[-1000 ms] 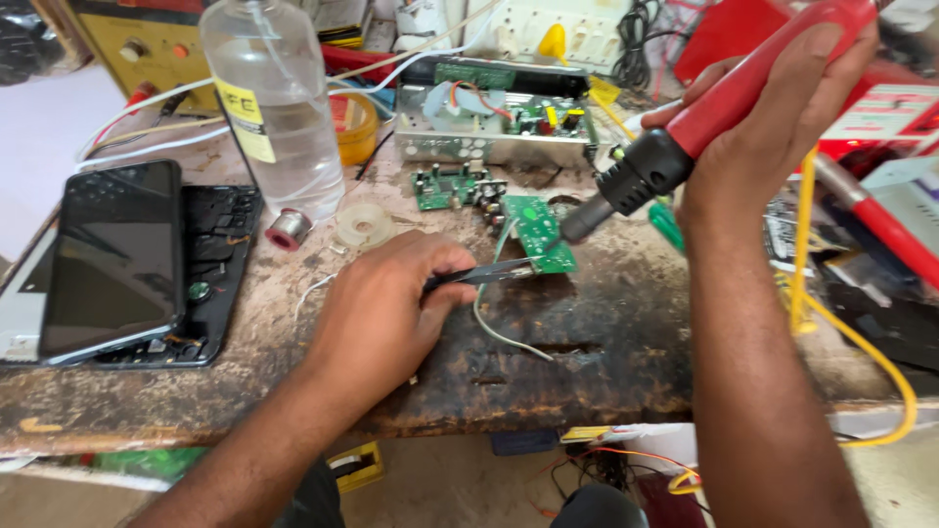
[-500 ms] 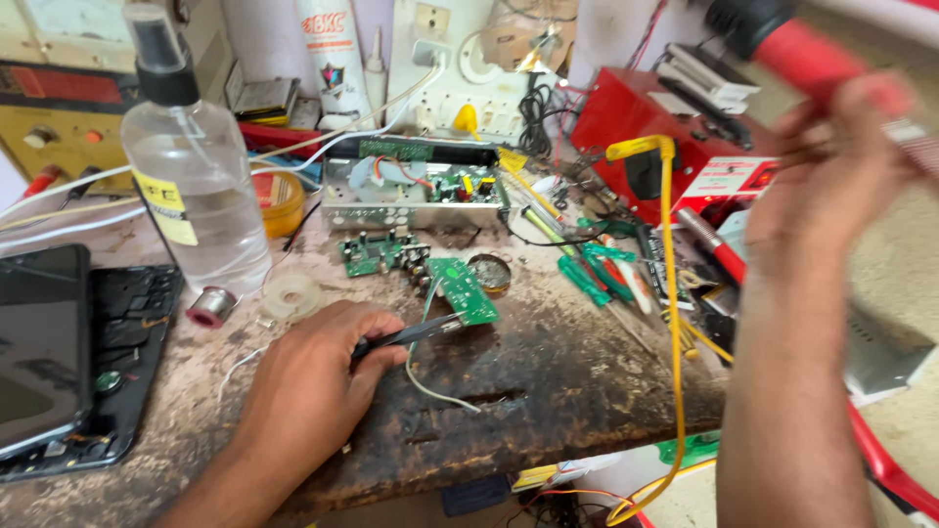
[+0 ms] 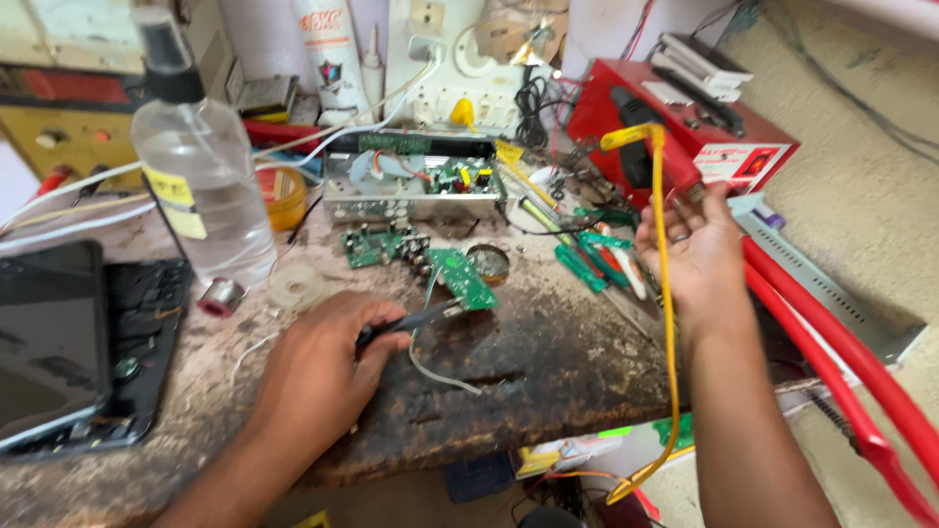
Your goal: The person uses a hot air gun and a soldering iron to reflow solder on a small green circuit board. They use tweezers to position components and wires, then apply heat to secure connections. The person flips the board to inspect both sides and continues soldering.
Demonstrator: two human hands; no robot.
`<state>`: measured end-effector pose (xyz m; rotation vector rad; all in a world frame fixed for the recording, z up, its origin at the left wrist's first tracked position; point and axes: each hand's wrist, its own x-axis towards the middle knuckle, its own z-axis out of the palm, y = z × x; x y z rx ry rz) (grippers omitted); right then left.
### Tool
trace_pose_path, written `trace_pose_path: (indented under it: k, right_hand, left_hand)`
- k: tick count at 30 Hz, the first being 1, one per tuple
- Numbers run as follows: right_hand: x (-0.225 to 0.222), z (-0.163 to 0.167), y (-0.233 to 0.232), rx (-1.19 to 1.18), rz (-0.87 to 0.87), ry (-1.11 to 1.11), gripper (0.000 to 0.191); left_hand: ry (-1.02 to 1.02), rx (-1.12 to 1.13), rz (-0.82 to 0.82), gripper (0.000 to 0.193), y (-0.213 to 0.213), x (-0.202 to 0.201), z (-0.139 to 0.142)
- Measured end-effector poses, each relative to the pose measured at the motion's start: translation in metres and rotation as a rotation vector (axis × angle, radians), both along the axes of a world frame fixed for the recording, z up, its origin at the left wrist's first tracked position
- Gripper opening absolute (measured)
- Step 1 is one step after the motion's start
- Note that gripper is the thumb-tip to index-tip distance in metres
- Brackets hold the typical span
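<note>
Left grip [image 3: 318, 367] closed around tweezers [image 3: 416, 320], tips touching green circuit board [image 3: 462, 278]; right hand [image 3: 690, 254] open.

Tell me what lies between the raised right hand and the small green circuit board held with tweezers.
Between the right hand and the small green circuit board lie green-handled screwdrivers and a round tin on the worn wooden bench. A yellow cable hangs beside the hand.

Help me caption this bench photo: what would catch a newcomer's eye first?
The left hand at the front edge, pinning a small green circuit board with a dark tool. To the right, the open right hand by a yellow cable, before a red box. A clear bottle stands back left.
</note>
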<state>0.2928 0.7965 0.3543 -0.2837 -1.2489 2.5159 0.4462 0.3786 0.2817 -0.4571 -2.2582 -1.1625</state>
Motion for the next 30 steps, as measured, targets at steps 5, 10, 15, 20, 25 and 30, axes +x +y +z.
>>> trace_pose_path:
  k: [5, 10, 15, 20, 25, 30]
  right_hand:
    - [0.135, -0.020, -0.065, 0.555, -0.133, 0.224, 0.062]
    - [0.167, -0.037, -0.152, 1.528, -0.185, 0.292, 0.068]
    - [0.104, -0.021, -0.184, 1.764, 0.208, 0.201, 0.098]
    - [0.078, -0.022, -0.195, 1.851, 0.210, 0.185, 0.101]
    - [0.066, -0.025, -0.185, 1.832, 0.259, 0.010, 0.093]
    - [0.056, -0.013, -0.179, 1.646, 0.504, 0.098, 0.090]
  left_hand:
    - [-0.040, -0.011, 0.011, 0.023, -0.001, -0.006, 0.006]
    - [-0.103, 0.012, -0.009, 0.021, -0.002, -0.017, 0.012]
    - [-0.020, -0.001, -0.020, 0.020, -0.008, -0.024, 0.014]
    - [-0.008, 0.044, -0.058, 0.019, -0.014, -0.038, 0.015]
    - [-0.014, 0.060, -0.069, 0.020, -0.016, -0.045, 0.013]
    - [-0.059, 0.070, -0.109, 0.016, -0.023, -0.047, 0.013]
